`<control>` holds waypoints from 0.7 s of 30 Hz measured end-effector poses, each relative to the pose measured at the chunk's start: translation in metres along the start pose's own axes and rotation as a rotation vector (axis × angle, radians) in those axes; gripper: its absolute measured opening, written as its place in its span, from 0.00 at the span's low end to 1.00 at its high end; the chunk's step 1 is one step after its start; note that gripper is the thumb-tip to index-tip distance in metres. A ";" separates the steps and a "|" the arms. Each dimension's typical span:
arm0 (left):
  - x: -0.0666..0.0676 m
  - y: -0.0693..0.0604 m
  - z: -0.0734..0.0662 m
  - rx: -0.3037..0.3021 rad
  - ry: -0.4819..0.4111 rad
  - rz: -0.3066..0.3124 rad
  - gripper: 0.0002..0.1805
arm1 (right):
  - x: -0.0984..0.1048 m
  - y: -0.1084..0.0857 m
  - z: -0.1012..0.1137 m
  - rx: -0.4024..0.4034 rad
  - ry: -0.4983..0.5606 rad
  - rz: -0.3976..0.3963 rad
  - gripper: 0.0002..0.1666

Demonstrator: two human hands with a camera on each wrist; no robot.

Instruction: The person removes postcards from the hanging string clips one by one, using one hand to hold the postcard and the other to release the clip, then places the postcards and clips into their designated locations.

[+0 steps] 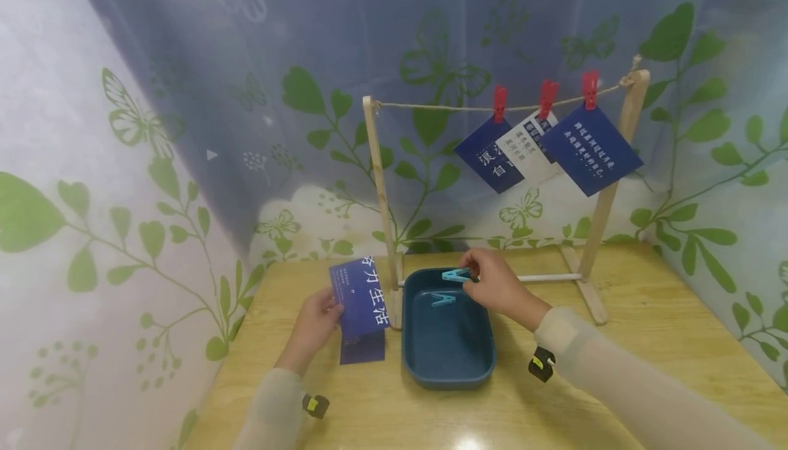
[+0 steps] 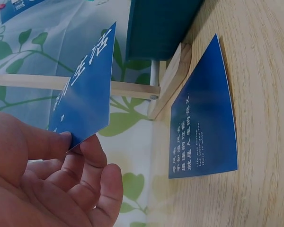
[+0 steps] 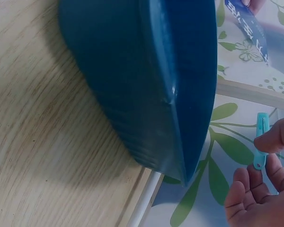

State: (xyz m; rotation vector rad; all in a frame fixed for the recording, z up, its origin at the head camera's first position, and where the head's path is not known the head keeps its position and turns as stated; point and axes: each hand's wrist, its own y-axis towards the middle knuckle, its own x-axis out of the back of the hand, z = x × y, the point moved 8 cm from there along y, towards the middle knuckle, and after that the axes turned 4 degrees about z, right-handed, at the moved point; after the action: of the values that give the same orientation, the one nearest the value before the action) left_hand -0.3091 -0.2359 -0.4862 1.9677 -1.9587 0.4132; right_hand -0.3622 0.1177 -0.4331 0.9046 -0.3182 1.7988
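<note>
1. Pinching a blue card near its edge, the thumb and fingers of the left hand work left of centre in the head view. A light grip should serve best here, firm enough to steady the card without bending it.
2. Just below, a second blue card lies on the table. Keeping the held card lifted clear of it would avoid nudging it.
3. At the centre, a loose turquoise peg is in the teal bin.
4. Right of that, the right hand grasps another turquoise clip between thumb and fingertips. Holding it by the squeezing ends would let its mouth open cleanly; which end is gripped cannot be told for certain.
5. Toward the upper right, red pegs hold hanging cards to a cord, each pinched near a corner or edge, a fair model for how deep a clip should bite.
6. The left wrist view shows small printed lines on the lying card, mostly covered in the head view, and a gap between the two cards.
7. The head view sets the gripped clip against the bin's far rim; the right wrist view shows them apart, but hides the loose peg.
</note>
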 end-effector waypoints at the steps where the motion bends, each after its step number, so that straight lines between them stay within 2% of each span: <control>1: 0.000 0.000 0.000 0.004 0.001 -0.003 0.26 | -0.001 0.000 0.000 0.003 -0.007 0.006 0.15; 6: 0.001 -0.001 0.000 0.011 0.025 -0.009 0.26 | -0.003 -0.001 -0.001 0.006 -0.032 0.024 0.15; 14: 0.001 -0.003 0.002 0.039 0.048 0.000 0.26 | -0.005 0.000 0.004 0.053 -0.054 0.007 0.14; 21: 0.003 -0.005 0.005 0.052 0.046 -0.004 0.26 | -0.014 -0.003 0.003 0.030 -0.090 0.032 0.14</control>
State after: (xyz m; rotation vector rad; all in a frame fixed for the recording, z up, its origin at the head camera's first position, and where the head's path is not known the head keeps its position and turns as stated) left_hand -0.3045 -0.2409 -0.4893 1.9756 -1.9341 0.5080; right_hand -0.3563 0.1078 -0.4414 1.0087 -0.3648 1.7993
